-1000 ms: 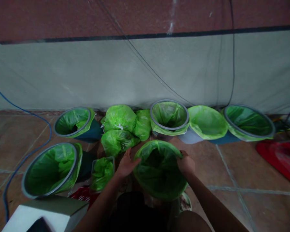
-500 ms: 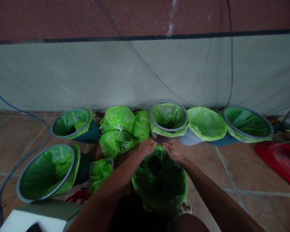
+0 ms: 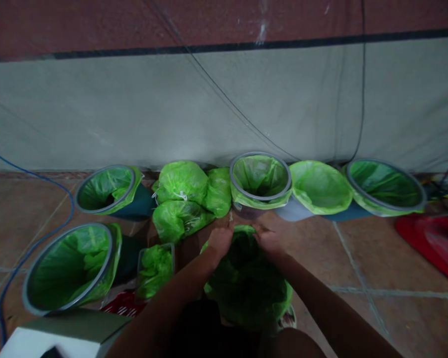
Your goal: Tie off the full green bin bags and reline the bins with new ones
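In front of me stands a bin lined with a green plastic bag point(image 3: 252, 293), its mouth facing up and its inside dark. My left hand point(image 3: 221, 239) is closed on the far left part of the bag's edge. On the far right part of that edge, my right hand point(image 3: 268, 241) grips the bag as well. The stretch of edge between the hands lies over the rim. My fingertips are partly hidden and dim. Just beyond my hands is another lined bin with a grey ring point(image 3: 261, 176).
Along the wall stand more lined bins point(image 3: 321, 186), point(image 3: 386, 184), point(image 3: 106, 189), and tied green bags point(image 3: 182, 181). Nearer left are a large lined bin point(image 3: 70, 266), a clear tub of green bags point(image 3: 155, 268) and a white box point(image 3: 59, 338). A blue cable point(image 3: 41, 238) crosses the floor; a red dustpan point(image 3: 429, 243) lies right.
My hands have moved apart along the far edge of the bag, the left one to the left and slightly nearer. The view has shifted slightly.
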`<state>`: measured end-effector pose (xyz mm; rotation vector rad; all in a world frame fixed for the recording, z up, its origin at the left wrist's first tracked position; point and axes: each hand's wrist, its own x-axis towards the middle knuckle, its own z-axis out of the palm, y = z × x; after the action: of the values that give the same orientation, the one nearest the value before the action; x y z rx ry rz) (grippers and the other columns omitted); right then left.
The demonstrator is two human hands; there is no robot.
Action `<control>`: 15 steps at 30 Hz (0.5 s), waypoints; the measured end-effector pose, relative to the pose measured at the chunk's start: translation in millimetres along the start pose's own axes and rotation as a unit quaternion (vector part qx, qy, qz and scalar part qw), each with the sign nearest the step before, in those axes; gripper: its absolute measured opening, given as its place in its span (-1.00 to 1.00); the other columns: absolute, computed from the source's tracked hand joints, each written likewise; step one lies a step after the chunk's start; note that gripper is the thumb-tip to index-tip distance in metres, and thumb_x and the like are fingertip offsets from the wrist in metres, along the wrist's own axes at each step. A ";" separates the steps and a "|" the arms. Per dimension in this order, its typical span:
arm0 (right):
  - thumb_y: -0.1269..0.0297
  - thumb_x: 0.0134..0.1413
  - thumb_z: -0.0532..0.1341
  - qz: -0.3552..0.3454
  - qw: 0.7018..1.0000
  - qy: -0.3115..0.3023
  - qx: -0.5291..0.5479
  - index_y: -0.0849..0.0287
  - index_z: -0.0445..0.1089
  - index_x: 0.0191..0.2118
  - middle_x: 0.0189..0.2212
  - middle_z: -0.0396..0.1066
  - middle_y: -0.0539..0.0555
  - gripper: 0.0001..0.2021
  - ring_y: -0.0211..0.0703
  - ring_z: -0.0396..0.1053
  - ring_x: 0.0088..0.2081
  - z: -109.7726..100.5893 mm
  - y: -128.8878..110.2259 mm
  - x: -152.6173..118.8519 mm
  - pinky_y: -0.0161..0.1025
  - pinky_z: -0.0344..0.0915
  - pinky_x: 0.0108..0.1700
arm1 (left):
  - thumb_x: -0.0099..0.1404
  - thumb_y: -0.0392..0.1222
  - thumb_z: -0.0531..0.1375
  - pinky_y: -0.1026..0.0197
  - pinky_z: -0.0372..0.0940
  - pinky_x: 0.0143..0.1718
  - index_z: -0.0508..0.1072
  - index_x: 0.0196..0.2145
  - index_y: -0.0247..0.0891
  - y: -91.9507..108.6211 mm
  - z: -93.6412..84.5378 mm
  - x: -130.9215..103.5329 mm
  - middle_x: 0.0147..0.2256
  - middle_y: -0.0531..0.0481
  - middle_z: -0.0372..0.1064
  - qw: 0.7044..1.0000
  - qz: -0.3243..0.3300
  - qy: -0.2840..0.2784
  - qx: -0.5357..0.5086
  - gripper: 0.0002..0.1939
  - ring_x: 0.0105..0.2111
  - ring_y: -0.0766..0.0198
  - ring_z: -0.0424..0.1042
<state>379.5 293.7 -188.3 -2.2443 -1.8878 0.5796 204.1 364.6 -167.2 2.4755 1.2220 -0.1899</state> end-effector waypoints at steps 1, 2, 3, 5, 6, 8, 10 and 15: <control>0.32 0.22 0.04 0.024 1.000 0.001 -0.009 0.21 0.35 0.10 -0.15 0.53 0.20 -0.63 -0.07 0.49 -0.13 -0.2 -2.2 -1.9 -0.24 0.34 -0.08 | 0.30 -0.45 -0.02 0.12 0.32 -0.05 0.22 0.20 -0.33 0.8 -1.6 -1.8 0.02 -0.28 0.39 1.000 -0.006 0.004 0.010 -0.49 -0.07 0.10 0.45; 0.32 0.22 0.05 0.047 0.999 0.002 -0.006 0.21 0.35 0.10 -0.16 0.53 0.20 -0.64 -0.07 0.49 -0.14 -1.5 -3.1 -4.3 -0.25 0.34 -0.11 | 0.29 -0.44 0.02 0.10 0.31 -0.02 0.14 0.25 -0.31 0.6 -4.1 -3.8 0.07 -0.29 0.34 1.000 -0.013 0.010 0.019 -0.42 -0.03 0.08 0.42; 0.31 0.22 0.05 0.069 0.998 0.005 0.003 0.20 0.35 0.08 -0.16 0.53 0.20 -0.65 -0.07 0.49 -0.15 -3.5 -2.6 -7.0 -0.26 0.33 -0.14 | 0.27 -0.40 0.08 0.07 0.28 0.03 0.05 0.30 -0.29 -0.8 -7.2 -6.2 0.13 -0.29 0.28 0.999 -0.020 0.019 0.025 -0.35 0.03 0.05 0.38; 0.31 0.23 0.04 0.121 0.992 0.025 0.019 0.20 0.37 0.03 -0.18 0.52 0.20 -0.68 -0.07 0.48 -0.18 -7.7 2.2 -14.1 -0.26 0.30 -0.20 | 0.20 -0.27 0.22 -0.01 0.19 0.13 -0.05 0.33 -0.26 -7.2 -14.8 -11.7 0.22 -0.29 0.16 0.998 -0.037 0.040 0.027 -0.18 0.14 -0.03 0.27; 0.31 0.23 0.03 0.153 0.987 0.038 0.024 0.21 0.37 0.02 -0.19 0.52 0.21 -0.69 -0.05 0.48 -0.20 -8.8 5.8 -18.8 -0.25 0.29 -0.23 | 0.16 -0.20 0.27 -0.05 0.14 0.16 -0.06 0.33 -0.24 -11.7 -18.8 -14.5 0.25 -0.28 0.12 0.997 -0.047 0.050 0.023 -0.12 0.18 -0.06 0.22; 0.32 0.24 0.00 0.219 0.973 0.065 0.030 0.23 0.35 0.01 -0.23 0.52 0.23 -0.68 -0.03 0.48 -0.25 -7.0 13.0 -31.4 -0.23 0.25 -0.28 | 0.13 -0.09 0.31 -0.08 0.09 0.20 -0.06 0.33 -0.21 -21.6 -26.2 -19.8 0.27 -0.26 0.07 0.995 -0.075 0.069 0.008 -0.08 0.21 -0.08 0.16; 0.29 0.25 -0.03 0.255 0.963 0.079 0.043 0.25 0.31 0.05 -0.26 0.51 0.24 -0.66 -0.02 0.48 -0.28 -0.1 18.0 -48.1 -0.22 0.24 -0.31 | 0.14 -0.02 0.30 -0.08 0.09 0.20 -0.03 0.32 -0.20 -29.6 -32.4 -23.6 0.27 -0.25 0.08 0.992 -0.102 0.077 -0.014 -0.10 0.23 -0.07 0.14; 0.04 0.20 0.06 0.228 0.966 0.107 0.062 0.29 0.25 0.11 -0.11 0.45 0.33 -0.51 0.14 0.43 -0.11 7.6 22.0 -82.0 -0.09 0.32 -0.16 | 0.24 0.03 0.21 0.02 0.12 0.20 0.15 0.24 -0.28 -28.1 -43.7 -14.8 0.23 -0.25 0.15 0.987 -0.102 0.104 -0.066 -0.31 0.20 0.01 0.19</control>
<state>385.8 208.8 -187.1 -2.5450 -1.2026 0.4710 171.0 386.1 -130.3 2.3011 1.5227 0.0974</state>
